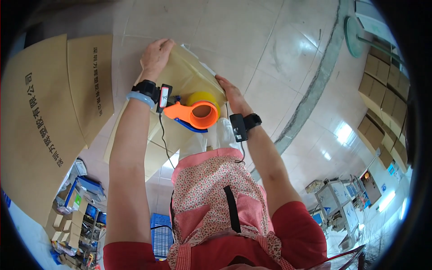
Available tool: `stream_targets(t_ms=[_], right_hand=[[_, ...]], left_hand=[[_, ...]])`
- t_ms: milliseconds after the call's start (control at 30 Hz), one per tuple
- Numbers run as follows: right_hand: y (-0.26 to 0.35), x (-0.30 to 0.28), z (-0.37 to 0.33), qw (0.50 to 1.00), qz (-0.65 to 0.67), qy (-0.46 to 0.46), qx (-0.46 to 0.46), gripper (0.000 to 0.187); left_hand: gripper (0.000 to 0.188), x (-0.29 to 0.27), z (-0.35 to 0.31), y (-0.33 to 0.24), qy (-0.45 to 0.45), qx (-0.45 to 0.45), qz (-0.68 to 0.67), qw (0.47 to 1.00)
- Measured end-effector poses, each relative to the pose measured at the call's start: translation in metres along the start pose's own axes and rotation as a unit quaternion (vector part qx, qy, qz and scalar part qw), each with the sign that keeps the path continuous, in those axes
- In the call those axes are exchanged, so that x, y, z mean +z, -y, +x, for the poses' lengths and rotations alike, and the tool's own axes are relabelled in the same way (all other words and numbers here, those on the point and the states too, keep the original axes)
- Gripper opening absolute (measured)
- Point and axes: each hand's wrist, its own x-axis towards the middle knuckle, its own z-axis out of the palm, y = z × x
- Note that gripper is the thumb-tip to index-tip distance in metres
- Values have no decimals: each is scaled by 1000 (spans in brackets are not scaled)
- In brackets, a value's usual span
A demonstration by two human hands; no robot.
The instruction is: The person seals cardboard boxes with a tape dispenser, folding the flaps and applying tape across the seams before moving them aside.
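Observation:
A tan cardboard box (184,67) lies in front of me, with shiny tape along its far right edge. My left hand (156,56) is at its far left corner, the fingers curled over the edge. Along the right edge rests my right hand (233,94), its fingers stretched out against the cardboard. Between my forearms, on the near part of the box, sits an orange hand-held tape dispenser (204,116) carrying a yellow tape roll (201,97). Neither hand touches the dispenser. The undersides of my fingers are hidden.
Large printed cardboard sheets or boxes (40,112) stand close on the left. A blue plastic crate (162,236) is near my left side. Stacked cartons (382,90) line the right, with a metal rack (335,202) nearer. Pale floor tiles (252,27) extend ahead.

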Motion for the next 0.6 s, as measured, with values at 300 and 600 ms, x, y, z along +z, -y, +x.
stream_targets(t_ms=[300,600], right_hand=[[32,2,11,970,-228,75,-30,55],[101,43,-114,812,-428,122,-377,54]], left_hand=[[42,5,1,-21,-56,-26,-7,998],[40,-39,-43,7,-133,27,-345,929]])
